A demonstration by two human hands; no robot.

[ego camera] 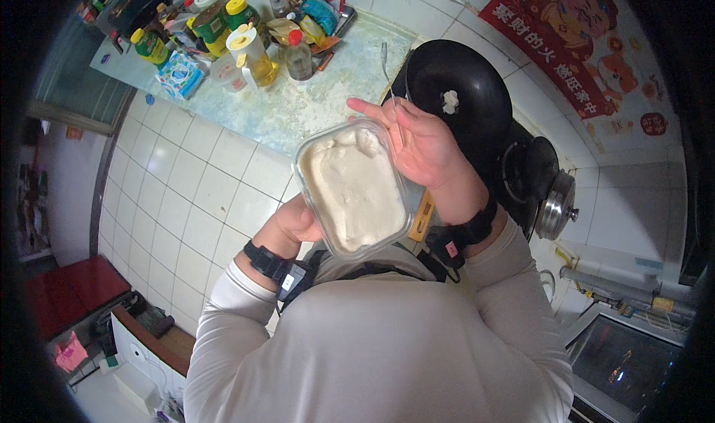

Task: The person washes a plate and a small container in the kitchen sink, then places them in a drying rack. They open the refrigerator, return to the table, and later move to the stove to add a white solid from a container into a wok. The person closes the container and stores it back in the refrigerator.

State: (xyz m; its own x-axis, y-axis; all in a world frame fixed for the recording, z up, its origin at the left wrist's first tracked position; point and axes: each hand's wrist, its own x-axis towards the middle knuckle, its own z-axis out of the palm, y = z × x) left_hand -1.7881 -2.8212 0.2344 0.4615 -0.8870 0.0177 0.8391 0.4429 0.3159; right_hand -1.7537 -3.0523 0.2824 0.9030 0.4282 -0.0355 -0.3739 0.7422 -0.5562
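Observation:
My left hand (299, 219) grips the lower left side of a clear rectangular container (410, 222), its thumb at the rim and its fingers hidden beneath. Pale, creamy solid fat, which looks like lard (357, 191), fills the container, with a scooped hollow at its far edge. At the container's upper right is my right hand (422, 138), palm up, with a thin metal utensil (384, 54) held under the thumb; its handle points away from me. Beyond that hand, a black wok (480, 76) on the stove holds a small white lump (450, 102).
On the pale counter (218, 107) stand an oil jug (254, 60), a red-capped glass bottle (299, 57), yellow-capped jars (240, 12) and a wipes packet (180, 75). A lidded steel pot (556, 205) sits right of the wok. A yellow wooden piece (423, 219) lies below my right wrist.

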